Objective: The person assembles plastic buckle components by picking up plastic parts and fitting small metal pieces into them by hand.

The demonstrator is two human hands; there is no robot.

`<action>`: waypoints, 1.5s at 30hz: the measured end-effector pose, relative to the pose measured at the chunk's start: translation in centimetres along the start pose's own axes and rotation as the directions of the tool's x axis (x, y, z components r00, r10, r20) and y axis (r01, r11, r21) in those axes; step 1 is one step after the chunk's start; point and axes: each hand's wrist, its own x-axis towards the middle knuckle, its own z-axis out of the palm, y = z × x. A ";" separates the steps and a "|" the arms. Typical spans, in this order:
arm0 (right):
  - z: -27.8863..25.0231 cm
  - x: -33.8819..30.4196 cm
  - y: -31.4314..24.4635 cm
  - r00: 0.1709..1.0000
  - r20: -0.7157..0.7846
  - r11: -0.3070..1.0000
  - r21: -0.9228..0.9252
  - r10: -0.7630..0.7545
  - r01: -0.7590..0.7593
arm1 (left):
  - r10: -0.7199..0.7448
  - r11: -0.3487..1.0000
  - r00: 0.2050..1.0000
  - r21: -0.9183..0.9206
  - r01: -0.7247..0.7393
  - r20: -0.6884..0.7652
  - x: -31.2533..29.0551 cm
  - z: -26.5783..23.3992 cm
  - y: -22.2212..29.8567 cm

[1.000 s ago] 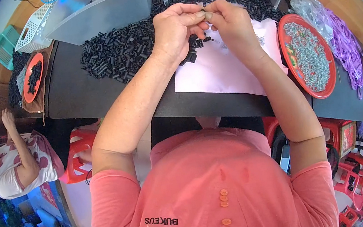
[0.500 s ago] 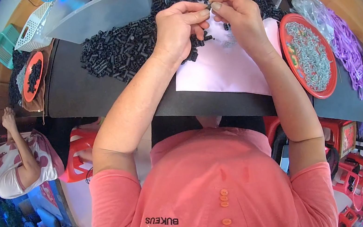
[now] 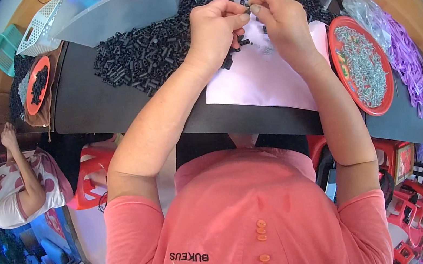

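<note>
Over the pink sheet [image 3: 255, 92], my left hand [image 3: 214, 32] and my right hand [image 3: 283, 24] meet with thumb and forefinger pinched. A tiny black plastic piece [image 3: 246, 8] shows between the fingertips, mostly covered by them. Both hands seem to grip it; its exact shape is too small to tell. Several loose black tube-shaped pieces [image 3: 228, 62] lie just under my left hand. Between my hands, a few small silvery bits [image 3: 268, 50] rest on the sheet. A large heap of black tube-shaped pieces [image 3: 138, 61] spreads on the dark table to the left and behind.
To the right sits a red plate [image 3: 378, 111] of silvery small parts [image 3: 364, 71], beside purple straps [image 3: 406, 59] and a clear bag [image 3: 363, 11]. A translucent bin [image 3: 123, 17] stands far left. Another person [image 3: 27, 181] sits at the left, near a small red plate [image 3: 32, 108].
My left hand has shifted slightly to the right and its fingers have re-angled. Both hands stay pinched together at about the same place. The other person's hands have moved slightly.
</note>
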 end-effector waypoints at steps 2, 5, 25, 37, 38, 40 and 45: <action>0.3 -0.1 -0.1 0.999 -0.025 0.996 -0.091 -0.026 0.023 | 0.021 0.999 0.999 0.041 -0.020 -0.034 -0.1 0.1 -0.1; 0.5 -0.3 -0.3 0.999 -0.029 0.991 -0.133 -0.036 0.032 | 0.067 0.993 0.996 0.104 -0.061 -0.056 -0.1 0.2 -0.4; 0.5 -0.6 -0.3 0.999 0.047 0.980 0.199 0.012 -0.021 | -0.015 0.988 1.000 -0.153 0.016 0.007 0.7 -1.1 -0.5; 2.0 -0.8 0.6 0.945 -0.161 0.933 -0.273 -0.285 0.235 | -0.110 0.934 0.981 -0.321 0.157 0.158 0.8 -1.3 -0.6; 1.9 -0.8 0.6 0.937 -0.163 0.923 -0.288 -0.310 0.255 | -0.110 0.922 0.976 -0.347 0.171 0.187 0.8 -1.4 -0.6; 1.8 -0.8 0.9 0.931 -0.155 0.911 -0.311 -0.330 0.271 | -0.115 0.935 0.978 -0.315 0.166 0.175 0.5 -0.9 -0.5; 2.0 -1.1 0.7 0.907 -0.142 0.874 -0.360 -0.396 0.325 | -0.116 0.964 0.982 -0.222 0.148 0.152 0.3 -1.1 -0.4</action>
